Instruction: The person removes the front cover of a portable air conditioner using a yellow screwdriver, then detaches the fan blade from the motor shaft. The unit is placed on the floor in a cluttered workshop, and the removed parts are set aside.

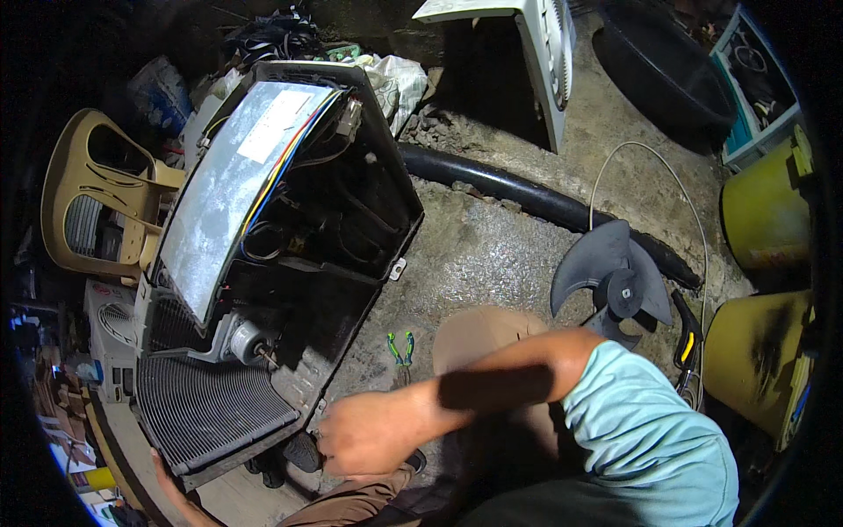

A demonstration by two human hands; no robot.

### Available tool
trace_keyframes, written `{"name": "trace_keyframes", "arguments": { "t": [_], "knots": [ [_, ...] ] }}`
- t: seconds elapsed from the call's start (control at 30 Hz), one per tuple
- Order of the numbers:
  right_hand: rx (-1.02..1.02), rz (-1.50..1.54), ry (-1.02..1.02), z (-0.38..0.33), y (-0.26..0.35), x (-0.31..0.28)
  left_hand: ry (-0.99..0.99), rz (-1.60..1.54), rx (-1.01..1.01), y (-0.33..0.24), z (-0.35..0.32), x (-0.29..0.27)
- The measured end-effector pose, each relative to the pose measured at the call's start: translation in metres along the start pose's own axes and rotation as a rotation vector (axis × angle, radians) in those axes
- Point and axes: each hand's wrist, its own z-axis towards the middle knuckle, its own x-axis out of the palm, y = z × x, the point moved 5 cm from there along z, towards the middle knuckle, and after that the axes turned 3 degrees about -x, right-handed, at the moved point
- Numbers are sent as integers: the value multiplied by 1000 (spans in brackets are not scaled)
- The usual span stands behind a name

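An opened air conditioner outdoor unit [320, 290] stands tilted on my left, its curved finned coil [219, 408] toward me. A fan motor [248, 341] with a bare shaft sits on a bracket inside it. At the coil's near left corner, my left hand [171, 483] grips the outer edge, partly hidden by the unit. Close to the unit's near right bottom edge, my right hand [364, 436] is closed and slightly blurred; its fingertips are hidden. Just beyond my right wrist lie pliers with green handles [401, 348], jaws toward me.
A grey fan blade [619, 285] and a black-and-yellow pressure-washer-like gun [687, 338] lie on the right. A black pipe [500, 182] crosses the wet floor. Yellow containers [760, 360] stand far right, a white casing panel [540, 53] behind, a beige chair [105, 198] left.
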Motion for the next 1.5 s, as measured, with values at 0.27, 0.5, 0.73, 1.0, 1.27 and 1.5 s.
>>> {"name": "trace_keyframes", "arguments": {
  "t": [0.27,0.5,0.73,1.0,1.27,1.5],
  "knots": [
    [366,261,-88,-31,-37,-43,-36,-16,-36,-12,-16,10],
    [496,340,119,-53,-60,-59,-39,-2,-48,-16,-12,15],
    [1166,102,-927,-200,-222,-121,-46,-8,-54,-18,-9,17],
    [1145,191,-1066,-232,-284,-69,-52,-8,-50,-28,-5,15],
    [1346,-32,-844,-200,-278,-94,-54,-11,-57,-27,-8,18],
    [1022,-605,-142,-131,-197,-160,-62,-20,-56,-23,-14,14]
  ]
}}
